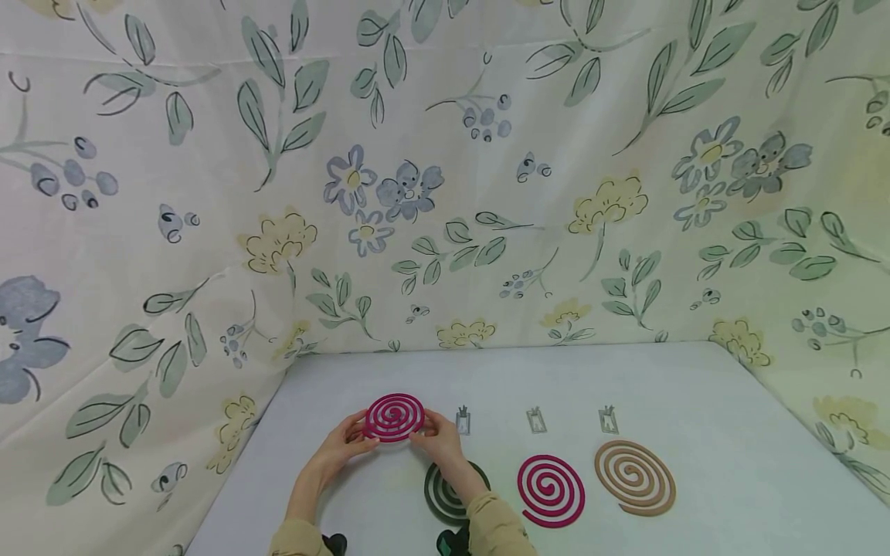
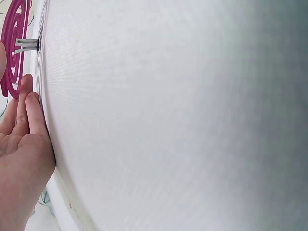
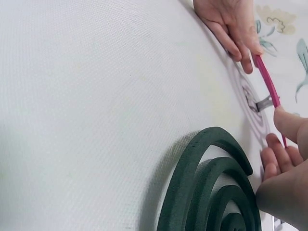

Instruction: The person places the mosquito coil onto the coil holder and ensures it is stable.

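A magenta mosquito coil [image 1: 395, 418] is held level above the white table by both hands, one at each side. My left hand [image 1: 344, 442] pinches its left edge between thumb and fingers. On the opposite edge, my right hand [image 1: 439, 442] grips it the same way. Under the coil's middle, a small upright metal stand [image 2: 27, 44] rises from the table, its tip reaching the coil [image 2: 18, 62]. The right wrist view shows this stand [image 3: 264, 103] too, with the coil edge-on. Below my right forearm lies a dark green coil [image 3: 179, 185], partly hidden in the head view.
Another magenta coil [image 1: 548, 486] and a tan coil [image 1: 631, 475] lie flat to the right. Behind them, three small metal stands [image 1: 463, 420] lie in a row on the table [image 1: 730, 432]. Floral cloth [image 1: 487, 193] encloses the table's back and sides.
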{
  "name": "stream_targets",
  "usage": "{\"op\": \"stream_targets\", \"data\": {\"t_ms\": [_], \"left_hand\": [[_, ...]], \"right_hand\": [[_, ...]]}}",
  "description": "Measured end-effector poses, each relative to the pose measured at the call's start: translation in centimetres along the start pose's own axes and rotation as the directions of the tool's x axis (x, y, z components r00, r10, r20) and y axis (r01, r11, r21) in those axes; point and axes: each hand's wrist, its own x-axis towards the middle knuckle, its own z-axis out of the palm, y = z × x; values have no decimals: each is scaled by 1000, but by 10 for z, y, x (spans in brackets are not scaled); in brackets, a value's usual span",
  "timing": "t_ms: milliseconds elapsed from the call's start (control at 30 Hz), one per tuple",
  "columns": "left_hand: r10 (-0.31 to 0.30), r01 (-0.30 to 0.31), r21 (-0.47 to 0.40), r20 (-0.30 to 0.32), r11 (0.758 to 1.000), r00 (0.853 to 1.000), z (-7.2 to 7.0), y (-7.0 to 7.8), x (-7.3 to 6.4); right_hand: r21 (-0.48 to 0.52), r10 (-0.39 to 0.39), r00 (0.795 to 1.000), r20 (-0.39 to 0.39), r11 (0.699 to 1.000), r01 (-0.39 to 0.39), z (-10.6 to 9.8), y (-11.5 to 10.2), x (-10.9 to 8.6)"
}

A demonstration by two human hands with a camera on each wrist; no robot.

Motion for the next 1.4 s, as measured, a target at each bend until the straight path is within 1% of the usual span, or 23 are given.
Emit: {"op": "stream_targets", "data": {"t_ms": [200, 567, 833, 1233, 1400], "left_hand": [[-1, 1, 8, 3, 1000, 1000, 0, 1, -1], [-5, 4, 41, 8, 999, 1000, 0, 1, 0], [3, -3, 38, 6, 999, 1000, 0, -2, 2], [3, -3, 32, 6, 999, 1000, 0, -4, 5], [1, -1, 25, 10, 1000, 1000, 0, -4, 4]], "right_hand": [[16, -8, 1000, 6, 1000, 8, 0, -1, -1], [-8, -26, 1000, 6, 1000, 26, 0, 1, -2], [-17, -10, 1000, -5, 1000, 10, 1, 1, -1], [2, -17, 1000, 7, 1000, 17, 0, 0, -1], [2, -21, 1000, 8, 1000, 21, 0, -1, -3]]}}
